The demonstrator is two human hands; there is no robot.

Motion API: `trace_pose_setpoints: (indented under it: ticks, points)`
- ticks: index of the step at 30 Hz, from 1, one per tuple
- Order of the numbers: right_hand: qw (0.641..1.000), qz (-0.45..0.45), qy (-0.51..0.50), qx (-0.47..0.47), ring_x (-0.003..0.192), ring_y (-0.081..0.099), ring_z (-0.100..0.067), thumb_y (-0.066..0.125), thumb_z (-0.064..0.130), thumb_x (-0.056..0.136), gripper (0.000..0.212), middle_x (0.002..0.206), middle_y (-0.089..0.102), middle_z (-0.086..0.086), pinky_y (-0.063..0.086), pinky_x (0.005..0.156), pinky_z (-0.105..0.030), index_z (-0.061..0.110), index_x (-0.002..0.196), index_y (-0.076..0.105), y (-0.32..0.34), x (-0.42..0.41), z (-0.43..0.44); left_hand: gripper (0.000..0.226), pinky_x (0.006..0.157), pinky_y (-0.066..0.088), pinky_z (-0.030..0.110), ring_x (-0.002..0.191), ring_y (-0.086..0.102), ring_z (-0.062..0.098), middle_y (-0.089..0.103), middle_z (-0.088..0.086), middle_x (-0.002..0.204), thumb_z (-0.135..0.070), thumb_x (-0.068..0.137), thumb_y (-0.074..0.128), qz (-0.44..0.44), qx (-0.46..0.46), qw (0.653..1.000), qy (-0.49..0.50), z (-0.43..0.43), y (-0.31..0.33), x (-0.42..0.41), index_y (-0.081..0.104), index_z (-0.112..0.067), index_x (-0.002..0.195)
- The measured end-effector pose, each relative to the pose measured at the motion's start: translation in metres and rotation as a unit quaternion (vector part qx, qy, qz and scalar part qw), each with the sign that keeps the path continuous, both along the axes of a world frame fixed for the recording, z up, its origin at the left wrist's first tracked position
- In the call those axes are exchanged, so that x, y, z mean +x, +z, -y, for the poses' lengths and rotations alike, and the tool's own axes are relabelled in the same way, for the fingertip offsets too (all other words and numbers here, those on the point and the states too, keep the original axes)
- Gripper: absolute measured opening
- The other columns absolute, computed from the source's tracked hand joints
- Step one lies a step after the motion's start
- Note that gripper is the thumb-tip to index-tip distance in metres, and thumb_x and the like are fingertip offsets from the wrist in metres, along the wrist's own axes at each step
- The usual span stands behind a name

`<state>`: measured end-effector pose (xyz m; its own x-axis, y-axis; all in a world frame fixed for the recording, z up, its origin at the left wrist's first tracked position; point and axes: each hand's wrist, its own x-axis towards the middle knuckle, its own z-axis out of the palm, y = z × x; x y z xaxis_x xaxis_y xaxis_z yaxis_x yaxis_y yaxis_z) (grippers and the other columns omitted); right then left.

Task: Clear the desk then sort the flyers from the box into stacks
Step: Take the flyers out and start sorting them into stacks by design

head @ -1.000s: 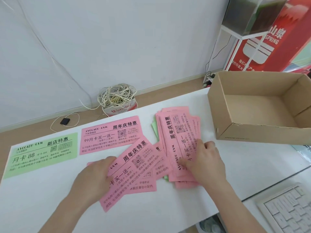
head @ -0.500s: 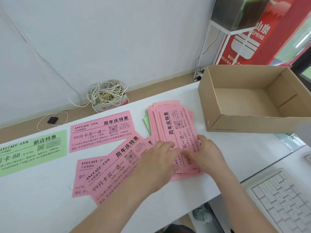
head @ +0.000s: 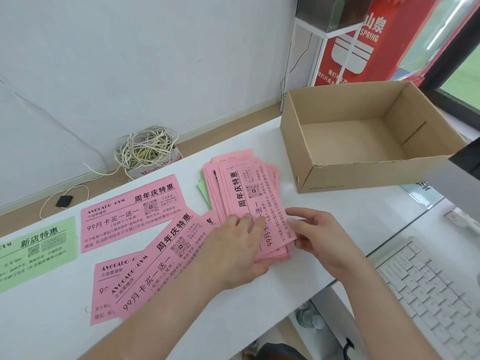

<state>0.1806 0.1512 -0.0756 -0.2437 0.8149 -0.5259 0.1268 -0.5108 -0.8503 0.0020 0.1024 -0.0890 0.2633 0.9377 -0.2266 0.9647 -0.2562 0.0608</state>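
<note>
Nearest, the left hand (head: 233,245) and right hand (head: 319,235) each pinch the near end of the pile of thin pink flyers (head: 246,188) on the smooth white desk (head: 259,307). Loose pink flyers (head: 161,258) overlap just left, near the front edge. Bare desk separates the pile from the open cardboard box (head: 363,175) beyond.

Head camera, facing forward-down, close over desk (head: 337,201)
</note>
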Motion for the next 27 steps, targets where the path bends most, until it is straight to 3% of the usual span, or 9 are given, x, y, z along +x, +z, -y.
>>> trace_pose_setpoints:
  ticks: [2,8,12,14,17,19,21,24,27]
  points:
    - [0.999,-0.038,0.002,-0.013,0.064,0.061,-0.016,0.058,0.013,0.093,0.018,0.085,0.073,-0.009,0.048,0.063,-0.025,0.015,0.109,0.066,0.003,0.000,0.000,0.077,0.094,0.045,0.041,0.119,0.038,0.025,0.040,0.005,0.139,-0.064,0.082,0.024,0.003,0.009,1.000,-0.012,0.000,0.000,0.001,0.018,-0.017,0.143]
    - [0.997,0.044,0.054,0.040,0.066,0.060,-0.010,0.050,0.020,0.098,0.024,0.080,0.074,0.001,0.042,0.062,-0.025,0.028,0.102,0.073,0.001,-0.003,0.004,0.051,0.096,0.041,0.034,0.116,0.051,0.018,0.056,-0.005,0.126,-0.047,0.087,0.058,0.112,-0.037,0.993,0.012,-0.014,0.010,-0.019,0.048,-0.023,0.130]
    - [0.993,0.104,0.012,0.059,0.068,0.056,-0.004,0.044,0.030,0.100,0.029,0.075,0.064,0.011,0.041,0.062,-0.020,0.027,0.095,0.072,-0.001,-0.004,0.005,0.034,0.079,0.047,0.028,0.087,0.063,0.017,0.070,-0.004,0.100,-0.022,0.091,0.049,0.182,0.022,0.977,0.108,-0.012,0.012,-0.015,0.057,-0.034,0.122]
    - [0.989,0.129,-0.012,0.067,0.074,0.056,-0.007,0.044,0.033,0.099,0.030,0.084,0.064,0.007,0.042,0.064,-0.021,0.018,0.105,0.069,-0.004,-0.003,0.003,0.034,0.067,0.047,0.021,0.066,0.060,0.007,0.072,-0.008,0.084,-0.018,0.094,0.047,0.300,0.029,0.934,0.192,-0.009,0.018,-0.016,0.063,-0.041,0.113]
    - [0.998,0.015,-0.058,-0.006,0.072,0.062,-0.019,0.042,0.045,0.098,0.038,0.090,0.073,-0.010,0.049,0.064,-0.031,0.016,0.111,0.063,0.001,-0.003,0.001,0.047,0.078,0.045,0.009,0.089,0.063,-0.007,0.069,-0.028,0.094,-0.002,0.090,0.057,0.457,0.088,0.846,0.258,0.010,0.042,-0.039,0.071,-0.048,0.092]
    - [0.991,-0.098,-0.054,-0.070,0.073,0.067,-0.024,0.039,0.057,0.092,0.049,0.092,0.074,-0.013,0.052,0.066,-0.038,0.018,0.114,0.061,0.009,-0.005,0.001,0.055,0.087,0.044,0.009,0.107,0.058,-0.005,0.067,-0.025,0.109,0.016,0.076,0.064,0.517,0.101,0.813,0.248,0.030,0.055,-0.062,0.076,-0.037,0.086]
    - [0.984,-0.151,-0.016,-0.088,0.078,0.070,-0.027,0.035,0.063,0.088,0.054,0.094,0.074,-0.012,0.052,0.069,-0.039,0.024,0.117,0.061,0.017,-0.011,0.002,0.050,0.080,0.048,0.012,0.113,0.054,-0.005,0.058,-0.026,0.124,0.022,0.068,0.066,0.563,0.057,0.776,0.278,0.053,0.060,-0.086,0.079,-0.025,0.077]
    - [0.991,-0.108,0.054,-0.054,0.078,0.070,-0.027,0.043,0.052,0.092,0.039,0.094,0.074,-0.011,0.056,0.071,-0.042,0.030,0.124,0.053,0.021,-0.023,0.008,0.048,0.077,0.047,0.008,0.112,0.049,-0.016,0.044,-0.034,0.134,0.023,0.069,0.064,0.529,0.003,0.789,0.311,0.080,0.050,-0.108,0.080,-0.022,0.071]
    - [0.987,0.035,0.150,0.036,0.085,0.072,-0.020,0.065,0.020,0.090,0.052,0.091,0.076,-0.001,0.057,0.082,-0.045,0.029,0.134,0.041,0.015,-0.039,0.018,0.043,0.071,0.049,0.008,0.101,0.058,-0.013,0.048,-0.019,0.135,0.025,0.069,0.063,0.567,-0.046,0.751,0.336,0.093,0.044,-0.116,0.080,-0.015,0.073]
